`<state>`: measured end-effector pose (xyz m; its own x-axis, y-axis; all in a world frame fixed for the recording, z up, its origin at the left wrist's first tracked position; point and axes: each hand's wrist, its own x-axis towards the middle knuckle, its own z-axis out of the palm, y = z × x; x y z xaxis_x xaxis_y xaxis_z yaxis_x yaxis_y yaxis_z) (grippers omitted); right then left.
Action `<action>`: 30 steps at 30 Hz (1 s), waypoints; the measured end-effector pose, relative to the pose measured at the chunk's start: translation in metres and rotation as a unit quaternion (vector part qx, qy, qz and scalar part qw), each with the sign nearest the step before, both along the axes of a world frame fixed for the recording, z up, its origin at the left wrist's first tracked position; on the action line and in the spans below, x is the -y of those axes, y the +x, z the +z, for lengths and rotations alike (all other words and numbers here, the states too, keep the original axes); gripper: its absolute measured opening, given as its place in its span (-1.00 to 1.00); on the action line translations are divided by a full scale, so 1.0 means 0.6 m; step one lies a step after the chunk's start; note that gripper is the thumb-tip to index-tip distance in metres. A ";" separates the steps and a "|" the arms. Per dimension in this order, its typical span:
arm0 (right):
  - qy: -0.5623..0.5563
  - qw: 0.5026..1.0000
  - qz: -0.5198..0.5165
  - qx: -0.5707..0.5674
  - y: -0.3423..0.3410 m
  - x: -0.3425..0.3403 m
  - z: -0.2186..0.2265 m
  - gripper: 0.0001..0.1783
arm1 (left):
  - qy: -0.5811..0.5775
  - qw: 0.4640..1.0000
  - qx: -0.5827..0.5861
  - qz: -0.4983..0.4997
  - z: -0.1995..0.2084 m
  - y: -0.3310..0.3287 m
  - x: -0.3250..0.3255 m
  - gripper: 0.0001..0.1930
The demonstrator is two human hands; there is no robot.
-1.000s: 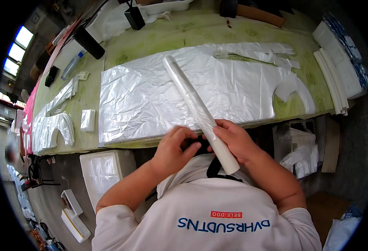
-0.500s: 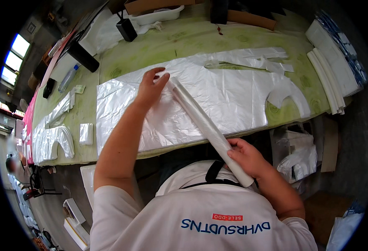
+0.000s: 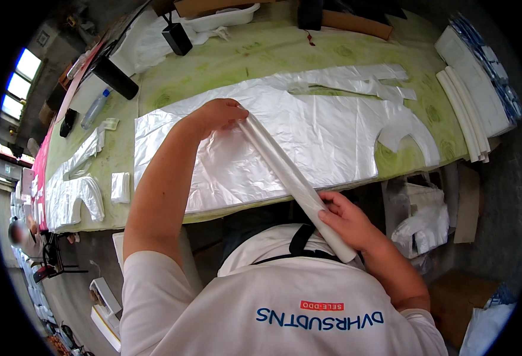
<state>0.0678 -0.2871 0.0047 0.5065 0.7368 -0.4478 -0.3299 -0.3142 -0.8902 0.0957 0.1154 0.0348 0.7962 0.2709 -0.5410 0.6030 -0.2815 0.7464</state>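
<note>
A long roll of translucent white plastic film [image 3: 285, 172] slants from the middle of the table down toward my waist. Around its lower part my right hand [image 3: 347, 221] is closed, thumb on top. My left hand [image 3: 220, 116] has its fingers bent in and closed on the roll's far end; the fingertips are partly hidden. Beneath the roll, a flattened sheet of shiny, thin clear-white plastic [image 3: 231, 169] lies spread on the table, with a curved cutout at its right and long strips at the far right.
The table has a green patterned cover [image 3: 255, 53]. Folded plastic pieces [image 3: 86, 199] and a small white packet [image 3: 120, 187] lie at left, near a bottle [image 3: 96, 109] and a black cylinder [image 3: 115, 78]. White rolls [image 3: 464, 115] rest at the right edge. A plastic bag [image 3: 418, 225] hangs below.
My left hand has come down from beside the roll's far end and closed on it; its fingers were apart before. My right hand keeps its hold, with the roll shifted slightly left.
</note>
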 end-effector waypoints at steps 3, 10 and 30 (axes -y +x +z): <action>-0.043 0.997 0.038 0.049 0.004 -0.020 0.021 -0.32 | 0.036 0.999 0.008 0.008 -0.009 0.018 -0.019 -0.62; -0.152 0.977 0.095 0.112 -0.006 0.089 0.016 -0.14 | 0.167 0.986 0.017 -0.025 -0.010 0.037 -0.025 -0.61; -0.179 0.953 -0.042 0.241 -0.003 0.288 0.037 -0.24 | 0.445 0.793 0.290 -0.299 -0.044 -0.117 0.143 0.05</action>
<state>0.0657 -0.4600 0.0267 0.7675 0.5285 -0.3630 0.0534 -0.6169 -0.7852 0.0256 0.0296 0.0085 0.9713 -0.1792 0.1564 -0.2081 -0.9586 0.1942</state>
